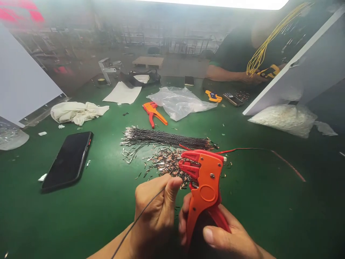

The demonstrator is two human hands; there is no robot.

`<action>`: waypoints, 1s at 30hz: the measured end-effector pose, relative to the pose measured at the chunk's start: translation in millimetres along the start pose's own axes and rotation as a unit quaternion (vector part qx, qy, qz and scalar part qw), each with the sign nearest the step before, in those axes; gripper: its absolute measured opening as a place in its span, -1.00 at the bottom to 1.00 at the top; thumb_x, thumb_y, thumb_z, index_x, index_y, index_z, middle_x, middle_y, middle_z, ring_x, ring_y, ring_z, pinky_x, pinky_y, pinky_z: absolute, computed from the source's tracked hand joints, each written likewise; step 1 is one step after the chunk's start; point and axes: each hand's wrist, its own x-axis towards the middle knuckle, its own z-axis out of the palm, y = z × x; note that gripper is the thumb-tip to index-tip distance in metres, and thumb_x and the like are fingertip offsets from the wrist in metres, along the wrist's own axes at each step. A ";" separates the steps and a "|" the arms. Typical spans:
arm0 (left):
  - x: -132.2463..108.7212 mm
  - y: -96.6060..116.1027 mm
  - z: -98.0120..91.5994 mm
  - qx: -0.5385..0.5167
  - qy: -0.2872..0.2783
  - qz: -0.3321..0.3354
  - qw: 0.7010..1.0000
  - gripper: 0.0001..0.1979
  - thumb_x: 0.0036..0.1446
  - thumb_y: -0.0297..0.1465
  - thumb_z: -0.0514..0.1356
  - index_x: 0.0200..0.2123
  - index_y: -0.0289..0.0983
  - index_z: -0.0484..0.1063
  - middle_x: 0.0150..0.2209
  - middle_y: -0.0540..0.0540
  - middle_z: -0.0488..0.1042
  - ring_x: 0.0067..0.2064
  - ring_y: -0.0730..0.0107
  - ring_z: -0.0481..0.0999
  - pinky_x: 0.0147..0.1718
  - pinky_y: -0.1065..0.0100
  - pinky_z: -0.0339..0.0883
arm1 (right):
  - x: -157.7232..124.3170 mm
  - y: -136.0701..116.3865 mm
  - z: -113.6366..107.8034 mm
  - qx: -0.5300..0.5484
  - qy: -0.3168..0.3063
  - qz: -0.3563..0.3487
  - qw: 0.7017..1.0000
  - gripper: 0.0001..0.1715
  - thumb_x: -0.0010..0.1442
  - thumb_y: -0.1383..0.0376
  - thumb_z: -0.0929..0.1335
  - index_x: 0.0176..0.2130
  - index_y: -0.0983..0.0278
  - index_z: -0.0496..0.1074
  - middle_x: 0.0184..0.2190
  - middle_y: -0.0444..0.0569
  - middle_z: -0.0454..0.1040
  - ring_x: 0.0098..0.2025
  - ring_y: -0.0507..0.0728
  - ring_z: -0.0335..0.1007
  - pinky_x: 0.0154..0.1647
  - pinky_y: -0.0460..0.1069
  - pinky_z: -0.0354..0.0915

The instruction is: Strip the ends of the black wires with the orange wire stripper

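Observation:
My left hand (155, 212) pinches a thin black wire (140, 216) between thumb and forefinger, its end pointing at the jaws of an orange wire stripper (203, 187). My right hand (223, 235) is wrapped round the stripper's handles, holding it upright. Just beyond lie a heap of stripped wire scraps (164, 162) and a bundle of dark cut wires (167, 138) on the green table (94, 216). A red wire (269, 153) trails to the right.
A black phone (68, 160) lies at the left, a white cloth (77, 111) behind it. A second orange stripper (153, 113), a clear plastic bag (179, 102) and paper (122, 93) lie farther back. Another person (242, 54) with yellow wires (265, 46) works at the far right.

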 end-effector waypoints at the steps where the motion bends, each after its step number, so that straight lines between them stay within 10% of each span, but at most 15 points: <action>1: -2.0 0.7 1.1 0.008 0.002 0.009 1.000 -0.61 0.33 -0.56 0.03 -0.56 -0.23 0.07 -0.61 0.14 0.02 -0.62 0.58 0.03 -0.61 0.42 -0.06 | 1.0 2.7 -0.7 -0.004 -0.005 -0.002 1.000 -0.61 0.18 0.17 0.47 -0.03 0.24 0.44 -0.21 0.04 0.54 -0.23 0.12 0.51 -0.10 0.08 0.35; 12: -6.3 -4.8 -0.1 0.128 0.027 0.222 0.966 -0.64 0.10 -0.70 0.13 -0.56 -0.21 0.12 -0.65 0.12 0.04 -0.58 0.48 -0.03 -0.55 0.26 -0.24 | 7.8 -7.1 1.9 -0.146 -0.021 -0.044 0.988 -0.72 0.21 0.10 0.39 -0.23 0.27 0.45 -0.34 -0.03 0.35 -0.30 0.14 0.24 -0.23 0.04 0.20; 30: -7.9 -4.2 2.5 0.190 0.020 0.289 0.938 -0.51 0.31 -0.55 0.07 -0.68 -0.20 0.08 -0.74 0.10 0.03 -0.62 0.45 -0.08 -0.58 0.25 -0.24 | 5.2 -8.1 1.9 -0.165 0.017 -0.013 0.986 -0.64 0.19 0.04 0.44 -0.29 0.27 0.37 -0.44 -0.11 0.31 -0.42 0.06 0.17 -0.36 -0.04 0.13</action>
